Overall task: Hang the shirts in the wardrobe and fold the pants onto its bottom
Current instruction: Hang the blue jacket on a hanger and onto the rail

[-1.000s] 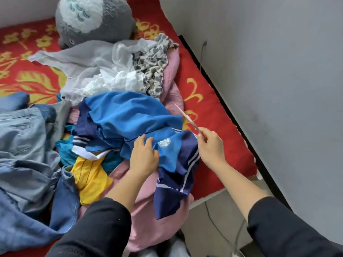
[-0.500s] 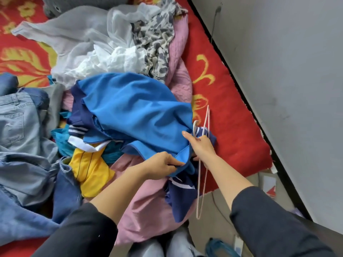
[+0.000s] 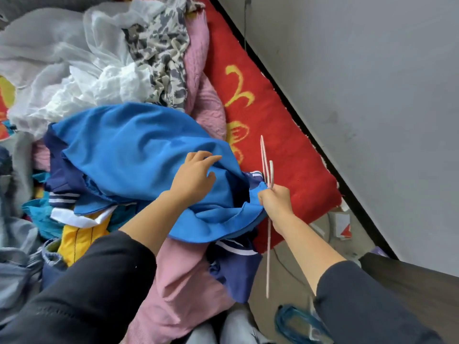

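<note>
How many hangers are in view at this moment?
1. A pink hanger, seen edge-on, is gripped in the right hand at the blue shirt's edge. Others may be hidden under the clothes pile.

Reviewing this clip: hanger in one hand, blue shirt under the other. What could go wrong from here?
1. The right hand grips the thin pink hanger at the bunched edge of the bright blue shirt; the hanger may snag in folds rather than slide inside.
2. The navy striped garment under it hangs past the red bedspread; lifting could drag it to the floor.
</note>
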A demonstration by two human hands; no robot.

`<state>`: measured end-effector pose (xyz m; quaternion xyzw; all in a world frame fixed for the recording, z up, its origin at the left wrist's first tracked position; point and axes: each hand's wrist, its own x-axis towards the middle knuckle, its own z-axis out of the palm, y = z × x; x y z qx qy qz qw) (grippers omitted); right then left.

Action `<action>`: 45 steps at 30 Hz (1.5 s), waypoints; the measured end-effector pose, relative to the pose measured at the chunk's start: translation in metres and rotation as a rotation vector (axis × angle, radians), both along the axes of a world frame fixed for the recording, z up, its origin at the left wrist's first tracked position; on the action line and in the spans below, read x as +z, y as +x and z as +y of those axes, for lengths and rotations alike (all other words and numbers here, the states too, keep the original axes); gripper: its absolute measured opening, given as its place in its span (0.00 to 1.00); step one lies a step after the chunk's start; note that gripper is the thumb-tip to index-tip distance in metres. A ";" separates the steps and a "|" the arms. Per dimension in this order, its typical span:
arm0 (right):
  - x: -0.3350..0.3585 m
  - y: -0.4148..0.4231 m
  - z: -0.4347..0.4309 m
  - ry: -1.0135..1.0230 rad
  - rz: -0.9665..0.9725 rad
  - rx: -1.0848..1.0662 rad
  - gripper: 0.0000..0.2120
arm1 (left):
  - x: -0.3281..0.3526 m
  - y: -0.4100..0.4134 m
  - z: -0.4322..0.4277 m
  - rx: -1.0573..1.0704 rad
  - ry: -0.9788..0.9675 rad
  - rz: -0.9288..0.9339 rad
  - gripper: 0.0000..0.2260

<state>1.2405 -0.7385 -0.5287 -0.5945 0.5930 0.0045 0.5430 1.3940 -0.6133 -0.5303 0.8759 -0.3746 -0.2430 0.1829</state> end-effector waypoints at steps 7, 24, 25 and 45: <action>0.039 -0.030 -0.013 -0.027 -0.269 0.077 0.11 | -0.007 -0.019 -0.067 -0.410 0.136 -0.044 0.20; 0.156 0.018 -0.030 -0.222 -0.385 0.191 0.21 | 0.186 0.026 -0.051 -0.131 -0.563 -0.039 0.04; 0.163 0.028 -0.026 -0.236 -0.389 0.213 0.20 | 0.201 0.024 -0.047 -0.191 -0.550 -0.059 0.04; 0.416 0.094 0.057 -0.547 -1.052 0.379 0.17 | 0.319 0.078 0.085 0.421 -0.448 -0.193 0.17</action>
